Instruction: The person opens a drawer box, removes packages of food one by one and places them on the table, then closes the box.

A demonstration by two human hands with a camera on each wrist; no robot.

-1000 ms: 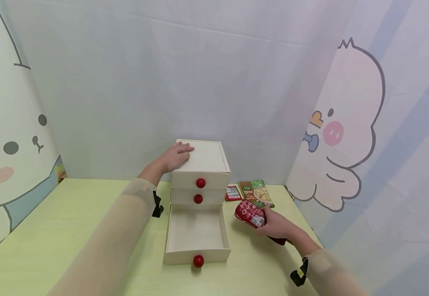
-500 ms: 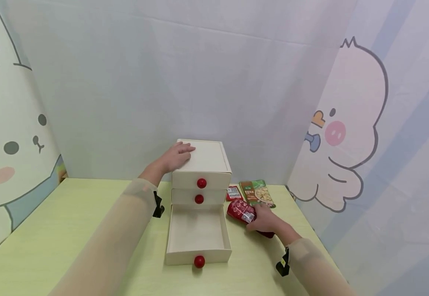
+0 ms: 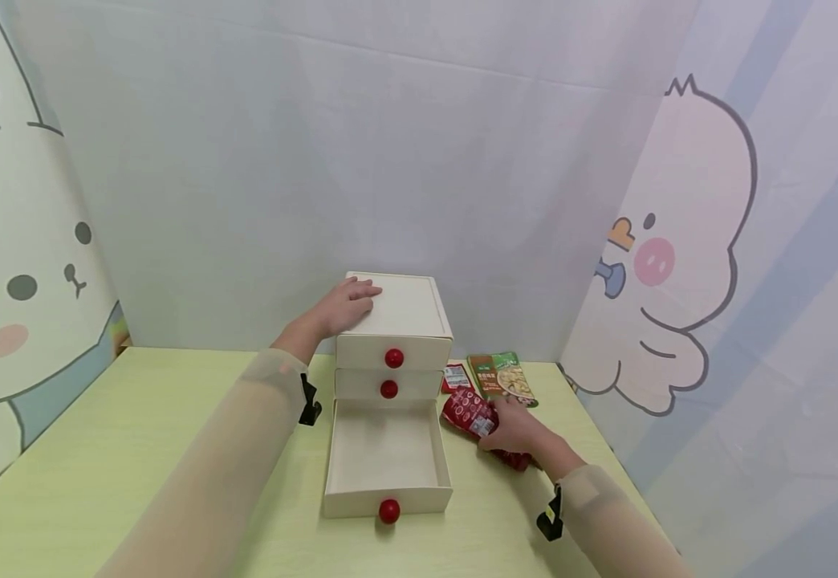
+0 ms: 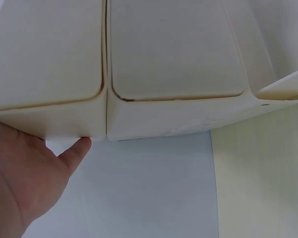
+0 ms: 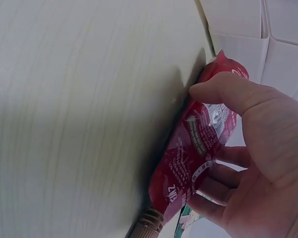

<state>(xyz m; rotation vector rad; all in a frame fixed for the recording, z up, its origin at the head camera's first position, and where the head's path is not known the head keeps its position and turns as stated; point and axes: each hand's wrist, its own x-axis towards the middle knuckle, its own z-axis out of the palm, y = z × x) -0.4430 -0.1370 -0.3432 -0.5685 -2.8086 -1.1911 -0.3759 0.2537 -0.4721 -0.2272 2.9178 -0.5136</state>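
A white drawer cabinet (image 3: 393,345) with red knobs stands on the table. Its bottom drawer (image 3: 383,445) is pulled out, and its floor is bare. My left hand (image 3: 338,309) rests on the cabinet's top left edge with fingers extended; in the left wrist view its thumb (image 4: 75,154) touches the side wall. Right of the pulled-out drawer, my right hand (image 3: 523,429) grips a red printed spout pouch (image 3: 469,411) lying on the table. The right wrist view shows thumb and fingers on opposite sides of the pouch, and its brown ridged cap (image 5: 148,224) at the lower end.
Behind the red pouch lie a green and brown food packet (image 3: 503,377) and a small red and white packet (image 3: 457,377) beside the cabinet. The pale yellow table (image 3: 173,417) ends at grey curtains (image 3: 246,177) printed with cartoon animals.
My right hand has shifted left and slightly back with the red pouch, bringing it down near the drawer; it barely moves in the last half second. My left hand has stayed put.
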